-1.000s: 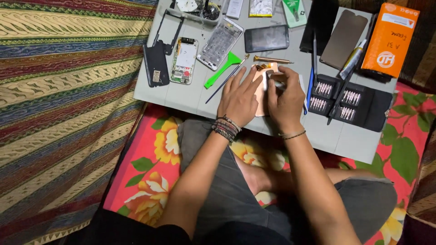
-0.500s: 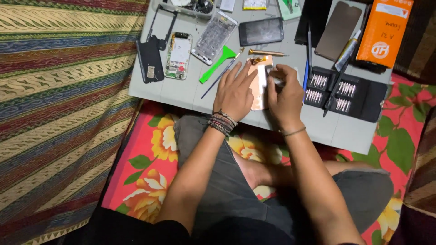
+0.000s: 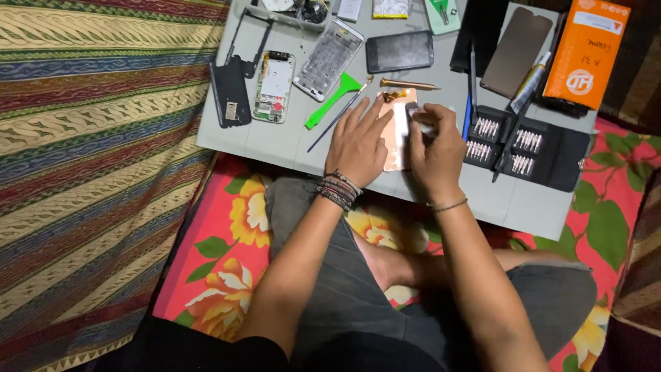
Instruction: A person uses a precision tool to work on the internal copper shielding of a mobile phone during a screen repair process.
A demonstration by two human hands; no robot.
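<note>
My left hand (image 3: 358,141) lies flat on the copper-coloured phone panel (image 3: 397,131) mid-surface (image 3: 289,141); right hand (image 3: 434,148) pinches a small white bit at its 3 o'clock edge, green pry tool (image 3: 334,100) at 10.

Copper-coloured phone panel (image 3: 397,131) (flat, partly covered)

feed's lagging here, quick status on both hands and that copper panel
Left hand flat on copper-coloured panel, pinning it. Right hand pinching a small pale piece at its right edge. Green pry tool and bit case close by, not blocking.
</note>
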